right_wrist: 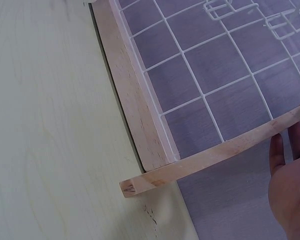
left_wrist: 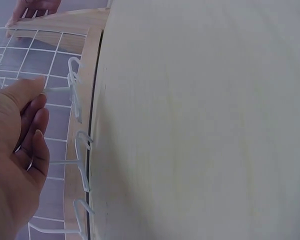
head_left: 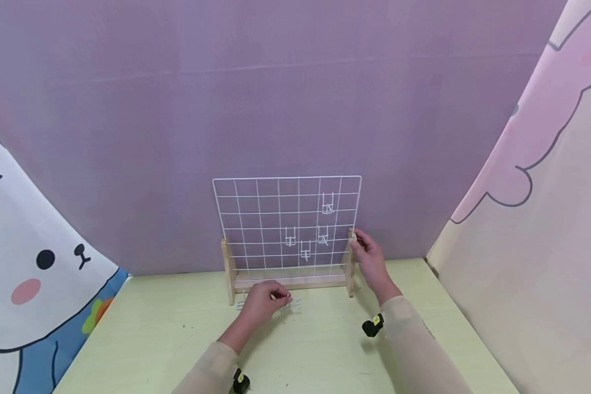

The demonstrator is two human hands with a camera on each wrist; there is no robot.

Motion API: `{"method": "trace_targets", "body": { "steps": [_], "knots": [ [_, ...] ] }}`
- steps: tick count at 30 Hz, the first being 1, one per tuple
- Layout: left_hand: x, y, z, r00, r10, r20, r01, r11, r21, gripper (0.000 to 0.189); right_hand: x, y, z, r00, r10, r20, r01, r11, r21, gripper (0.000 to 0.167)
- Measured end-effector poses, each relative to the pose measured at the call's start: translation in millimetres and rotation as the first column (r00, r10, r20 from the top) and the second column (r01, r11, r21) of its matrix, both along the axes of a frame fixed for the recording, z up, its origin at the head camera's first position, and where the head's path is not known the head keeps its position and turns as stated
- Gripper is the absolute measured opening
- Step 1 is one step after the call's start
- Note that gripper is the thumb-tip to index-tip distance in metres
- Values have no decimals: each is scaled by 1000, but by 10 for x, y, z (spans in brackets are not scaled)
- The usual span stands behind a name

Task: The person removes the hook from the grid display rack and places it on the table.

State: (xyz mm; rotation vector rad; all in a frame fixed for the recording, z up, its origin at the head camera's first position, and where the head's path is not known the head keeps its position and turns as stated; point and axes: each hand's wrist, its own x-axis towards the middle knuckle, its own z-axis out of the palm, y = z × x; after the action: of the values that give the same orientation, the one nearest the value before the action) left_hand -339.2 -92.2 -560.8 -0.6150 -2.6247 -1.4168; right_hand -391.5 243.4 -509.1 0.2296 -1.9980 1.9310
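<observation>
A white wire grid panel (head_left: pixel 268 213) stands upright in a wooden stand, with several white wire hooks (head_left: pixel 305 251) hanging on its right half. My right hand (head_left: pixel 371 265) grips the stand's right side post (head_left: pixel 349 273) near its top; in the right wrist view, fingers go behind that post (right_wrist: pixel 215 154). In front of the stand's base, my left hand (head_left: pixel 263 301) pinches a white wire hook (left_wrist: pixel 74 92) between thumb and fingertips. Two more loose hooks (left_wrist: pixel 82 162) lie beyond its fingers in the left wrist view, close to the wooden base bar (left_wrist: pixel 75 120).
The pale wood-grain table (head_left: pixel 310 355) carries the stand near its back edge. Behind rises a purple backdrop cloth (head_left: pixel 285 109). Printed cartoon cloth (head_left: pixel 44 306) hangs at the left, and a pink and cream one (head_left: pixel 537 262) at the right.
</observation>
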Motion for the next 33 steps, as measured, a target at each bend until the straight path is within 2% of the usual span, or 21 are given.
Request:
{"method": "trace_targets", "body": {
  "steps": [14, 24, 33],
  "knots": [
    [-39, 28, -80, 998, 37, -60, -38, 999, -23, 13, -1, 2, -3, 1000, 18, 10, -18, 1000, -9, 44],
    [-27, 46, -68, 988, 85, -125, -93, 994, -55, 14, -1, -7, 9, 1000, 14, 15, -13, 1000, -11, 45],
    [-11, 31, -64, 985, 89, -151, -102, 991, -84, 13, 2, -2, -2, 1000, 14, 10, -14, 1000, -17, 44]
  ]
}}
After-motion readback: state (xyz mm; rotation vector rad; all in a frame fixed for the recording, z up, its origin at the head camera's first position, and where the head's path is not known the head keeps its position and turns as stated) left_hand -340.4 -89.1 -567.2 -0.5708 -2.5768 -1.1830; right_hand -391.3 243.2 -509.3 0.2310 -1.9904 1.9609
